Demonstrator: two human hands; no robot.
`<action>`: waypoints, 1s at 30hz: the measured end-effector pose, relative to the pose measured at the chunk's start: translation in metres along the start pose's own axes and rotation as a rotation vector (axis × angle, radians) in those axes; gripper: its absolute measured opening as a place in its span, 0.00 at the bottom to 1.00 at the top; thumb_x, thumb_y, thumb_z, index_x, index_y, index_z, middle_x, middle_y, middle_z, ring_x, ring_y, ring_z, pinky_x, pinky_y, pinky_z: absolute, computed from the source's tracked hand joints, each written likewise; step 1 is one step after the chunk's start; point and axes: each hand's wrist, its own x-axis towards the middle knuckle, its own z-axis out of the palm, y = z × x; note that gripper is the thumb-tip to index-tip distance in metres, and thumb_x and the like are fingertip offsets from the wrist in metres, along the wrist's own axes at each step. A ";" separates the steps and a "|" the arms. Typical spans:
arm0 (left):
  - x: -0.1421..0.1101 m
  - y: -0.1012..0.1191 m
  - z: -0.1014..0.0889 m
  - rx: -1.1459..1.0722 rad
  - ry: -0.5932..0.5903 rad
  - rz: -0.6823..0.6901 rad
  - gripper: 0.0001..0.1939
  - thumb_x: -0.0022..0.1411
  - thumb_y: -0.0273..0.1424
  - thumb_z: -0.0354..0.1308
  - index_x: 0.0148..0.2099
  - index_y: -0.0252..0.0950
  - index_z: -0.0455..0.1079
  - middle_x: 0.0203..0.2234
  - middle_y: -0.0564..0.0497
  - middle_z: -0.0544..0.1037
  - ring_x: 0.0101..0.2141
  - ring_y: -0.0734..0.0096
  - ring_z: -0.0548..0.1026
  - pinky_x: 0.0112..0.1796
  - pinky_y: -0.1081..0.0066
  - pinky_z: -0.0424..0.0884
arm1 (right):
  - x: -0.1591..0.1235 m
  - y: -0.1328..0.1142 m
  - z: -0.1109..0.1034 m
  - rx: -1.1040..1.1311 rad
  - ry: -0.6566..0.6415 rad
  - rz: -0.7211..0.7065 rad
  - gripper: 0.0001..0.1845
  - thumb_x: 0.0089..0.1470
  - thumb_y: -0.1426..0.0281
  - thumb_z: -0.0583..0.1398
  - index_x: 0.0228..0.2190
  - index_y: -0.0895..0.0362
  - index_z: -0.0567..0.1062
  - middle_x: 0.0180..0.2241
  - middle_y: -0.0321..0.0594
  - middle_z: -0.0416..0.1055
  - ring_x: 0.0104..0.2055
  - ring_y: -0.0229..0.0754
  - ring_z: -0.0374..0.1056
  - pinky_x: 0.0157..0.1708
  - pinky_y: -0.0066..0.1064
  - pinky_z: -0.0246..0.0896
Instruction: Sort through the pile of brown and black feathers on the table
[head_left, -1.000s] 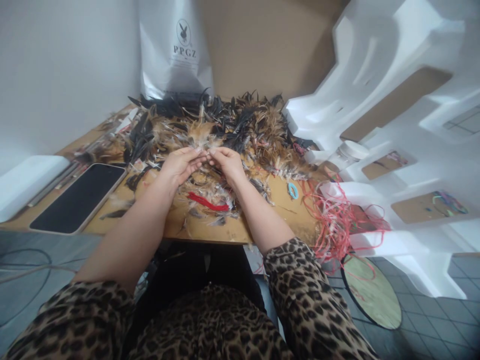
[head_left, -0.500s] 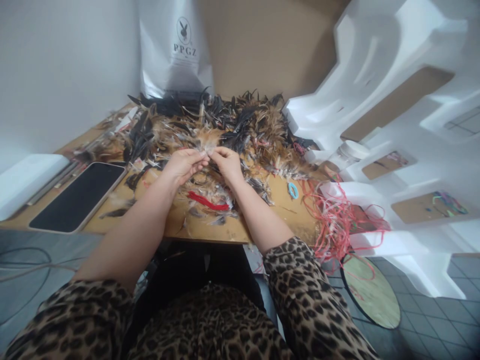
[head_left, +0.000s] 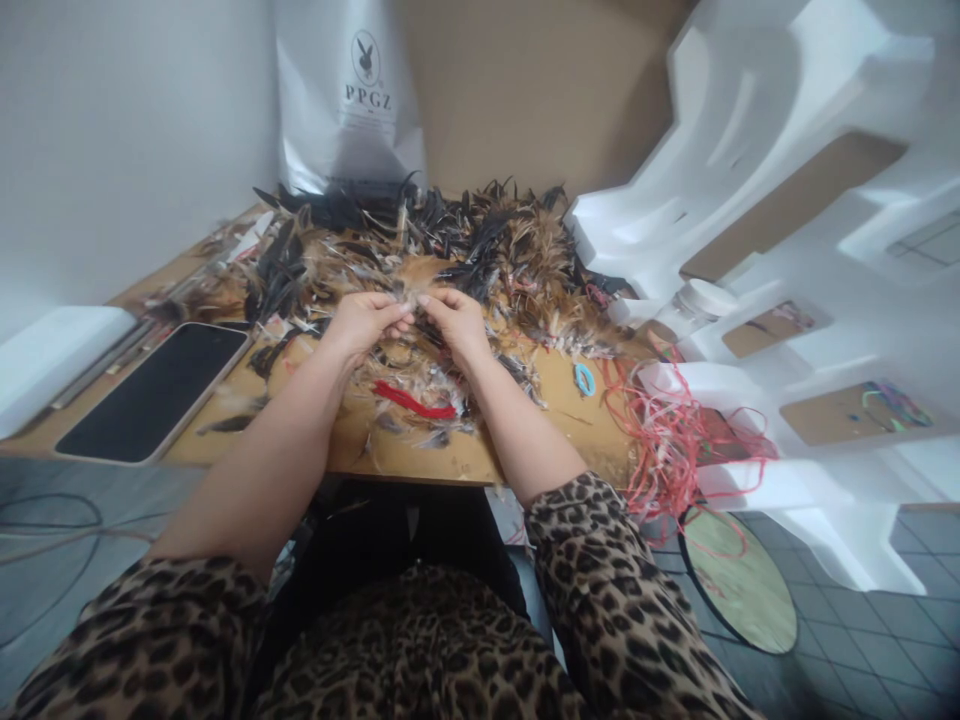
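My left hand and my right hand meet fingertip to fingertip over a wooden board. Both pinch a small bunch of pale brown feathers between them. Behind and around the hands lies a big heap of black and brown feathers. A red strip lies on the board just below my wrists, among loose feathers.
A dark phone lies at the left of the board. A small blue ring and a tangle of red strings are at the right. White foam packing fills the right side; a silver bag stands behind.
Both hands have stayed together at the same spot, fingers shifting slightly on the small feathers. The view has dipped a little.
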 end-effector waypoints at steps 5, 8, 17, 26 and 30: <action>0.006 0.003 -0.009 -0.205 0.157 0.004 0.08 0.47 0.29 0.66 0.24 0.30 0.70 0.19 0.50 0.74 0.18 0.83 0.69 0.19 0.83 0.62 | 0.007 0.001 -0.018 -0.344 -0.267 -0.137 0.08 0.44 0.67 0.61 0.27 0.60 0.75 0.27 0.35 0.70 0.29 0.33 0.62 0.35 0.27 0.58; 0.008 0.003 -0.011 -0.277 0.187 -0.029 0.08 0.47 0.28 0.66 0.25 0.30 0.69 0.19 0.51 0.74 0.18 0.85 0.68 0.19 0.84 0.62 | 0.006 -0.003 -0.027 -0.652 -0.440 -0.245 0.10 0.42 0.71 0.62 0.32 0.59 0.77 0.31 0.37 0.69 0.32 0.35 0.63 0.37 0.29 0.58; 0.008 0.000 -0.011 -0.315 0.128 -0.048 0.08 0.48 0.26 0.65 0.25 0.29 0.69 0.20 0.50 0.75 0.19 0.84 0.69 0.19 0.84 0.61 | -0.002 0.003 -0.016 -0.872 -0.368 -0.406 0.07 0.48 0.69 0.60 0.30 0.55 0.78 0.37 0.40 0.69 0.43 0.42 0.63 0.47 0.36 0.54; 0.007 0.001 -0.010 -0.334 0.086 -0.089 0.06 0.49 0.26 0.64 0.25 0.29 0.70 0.22 0.50 0.76 0.20 0.84 0.70 0.19 0.85 0.62 | 0.009 0.002 -0.015 -0.041 -0.033 -0.004 0.10 0.45 0.64 0.61 0.26 0.59 0.71 0.22 0.32 0.67 0.26 0.32 0.62 0.28 0.25 0.57; 0.005 0.003 -0.010 -0.364 0.049 -0.124 0.05 0.50 0.25 0.64 0.28 0.29 0.71 0.25 0.48 0.77 0.20 0.84 0.71 0.18 0.85 0.63 | 0.013 -0.002 -0.020 0.275 0.001 0.181 0.12 0.43 0.64 0.64 0.26 0.57 0.68 0.23 0.31 0.68 0.25 0.31 0.63 0.22 0.22 0.54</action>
